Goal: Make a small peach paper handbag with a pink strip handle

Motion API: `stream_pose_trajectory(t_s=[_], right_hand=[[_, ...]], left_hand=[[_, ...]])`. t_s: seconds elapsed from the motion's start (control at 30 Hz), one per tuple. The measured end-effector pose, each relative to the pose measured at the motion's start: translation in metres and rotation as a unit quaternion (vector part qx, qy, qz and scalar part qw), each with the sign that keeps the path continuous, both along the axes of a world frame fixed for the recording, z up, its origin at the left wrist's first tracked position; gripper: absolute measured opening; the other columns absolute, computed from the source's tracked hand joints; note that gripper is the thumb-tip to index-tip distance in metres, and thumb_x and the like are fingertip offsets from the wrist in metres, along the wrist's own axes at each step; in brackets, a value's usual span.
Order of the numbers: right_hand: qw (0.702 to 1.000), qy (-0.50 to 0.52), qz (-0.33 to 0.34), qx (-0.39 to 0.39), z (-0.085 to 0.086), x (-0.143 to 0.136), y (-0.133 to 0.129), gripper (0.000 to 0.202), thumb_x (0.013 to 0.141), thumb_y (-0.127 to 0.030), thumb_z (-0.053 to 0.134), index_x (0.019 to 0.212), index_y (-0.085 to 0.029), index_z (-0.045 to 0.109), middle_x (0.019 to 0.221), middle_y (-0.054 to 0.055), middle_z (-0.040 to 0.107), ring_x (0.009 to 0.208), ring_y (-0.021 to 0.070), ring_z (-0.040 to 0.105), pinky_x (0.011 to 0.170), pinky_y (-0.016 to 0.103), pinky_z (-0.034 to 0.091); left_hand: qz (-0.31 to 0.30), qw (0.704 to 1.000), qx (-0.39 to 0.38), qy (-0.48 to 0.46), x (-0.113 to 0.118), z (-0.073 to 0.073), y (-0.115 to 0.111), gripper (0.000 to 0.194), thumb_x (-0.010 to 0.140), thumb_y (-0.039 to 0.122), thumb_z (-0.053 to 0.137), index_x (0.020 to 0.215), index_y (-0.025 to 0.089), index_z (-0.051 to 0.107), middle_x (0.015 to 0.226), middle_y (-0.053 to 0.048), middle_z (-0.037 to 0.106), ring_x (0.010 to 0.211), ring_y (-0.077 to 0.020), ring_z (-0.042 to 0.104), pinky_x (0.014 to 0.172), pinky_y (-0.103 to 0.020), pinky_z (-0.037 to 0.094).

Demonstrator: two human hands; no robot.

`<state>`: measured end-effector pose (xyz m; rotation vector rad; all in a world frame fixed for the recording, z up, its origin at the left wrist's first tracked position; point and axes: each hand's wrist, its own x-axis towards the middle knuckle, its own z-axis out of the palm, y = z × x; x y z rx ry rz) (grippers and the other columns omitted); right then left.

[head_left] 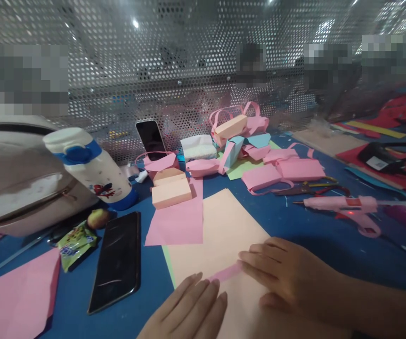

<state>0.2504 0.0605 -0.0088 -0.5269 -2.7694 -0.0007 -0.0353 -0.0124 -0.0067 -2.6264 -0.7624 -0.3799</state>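
A narrow pink paper strip (pixel 226 272) lies across a sheet of peach paper (pixel 220 226). My left hand (pixel 192 308) rests flat over the strip's left end, fingers stretched out. At the other end, the fingertips of my right hand (pixel 280 268) press down on the strip, with the fingers extended and the thumb below them. Both strip ends are partly hidden under my fingers. Beyond the hands, a pink sheet (pixel 178 226) overlaps the peach paper and carries a small folded peach paper box (pixel 171 192).
A black phone (pixel 116 259), a snack packet (pixel 77 245) and a white-and-blue bottle (pixel 93 169) stand or lie left. On the right are a pink glue gun (pixel 344 205) and pliers (pixel 305 188). Folded pink paper bags (pixel 300 169) sit behind, before a perforated metal panel (pixel 182 56).
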Motion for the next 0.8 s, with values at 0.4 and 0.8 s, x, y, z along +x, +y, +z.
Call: stream_pose_trajectory(t_s=[0.4, 0.8], right_hand=[[0.997, -0.047, 0.005, -0.062, 0.003, 0.005, -0.002, 0.050, 0.098, -0.053, 0.052, 0.134, -0.018, 0.057, 0.134, 0.009, 0.063, 0.114, 0.0249, 0.056, 0.096, 0.040, 0.043], [0.982, 0.075, -0.005, -0.173, 0.021, -0.013, 0.011, 0.020, 0.100, -0.031, 0.053, 0.102, -0.020, 0.070, 0.103, 0.003, 0.075, 0.092, 0.0163, 0.066, 0.081, 0.029, 0.046]], left_hand=[[-0.001, 1.000, 0.015, -0.015, 0.001, -0.001, 0.000, 0.038, 0.107, 0.029, 0.034, 0.122, 0.023, 0.068, 0.125, 0.002, 0.070, 0.117, -0.0153, 0.063, 0.121, -0.034, 0.028], [-0.003, 0.999, 0.034, -0.033, 0.006, -0.005, -0.004, 0.041, 0.108, 0.028, 0.030, 0.118, 0.018, 0.069, 0.119, -0.001, 0.074, 0.104, -0.0177, 0.069, 0.096, -0.028, 0.052]])
